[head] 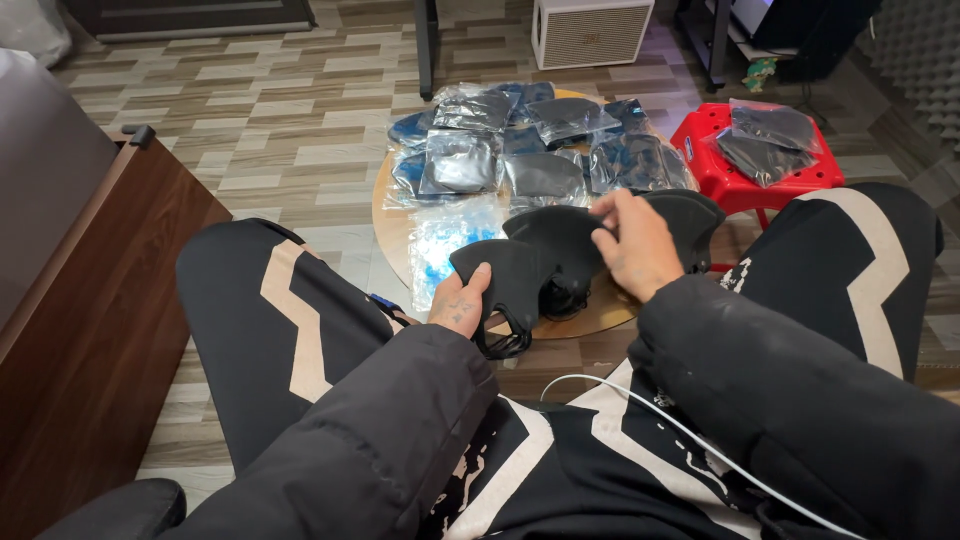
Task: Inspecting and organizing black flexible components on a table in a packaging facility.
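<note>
My left hand (460,303) grips a black face mask (505,280) by its near edge, over the front of a round wooden table (385,215). My right hand (635,245) pinches a second black mask (560,240) that overlaps the first one. A third black mask (695,215) lies just behind my right hand. Ear loops hang under the masks near the table's front edge. Both arms are in dark padded sleeves.
Several clear bags with dark masks (540,145) cover the back of the table, with an empty clear bag (440,240) near my left hand. A red plastic stool (750,165) on the right holds two more bags. A brown wooden cabinet (90,320) stands at left. A white cable (690,430) crosses my lap.
</note>
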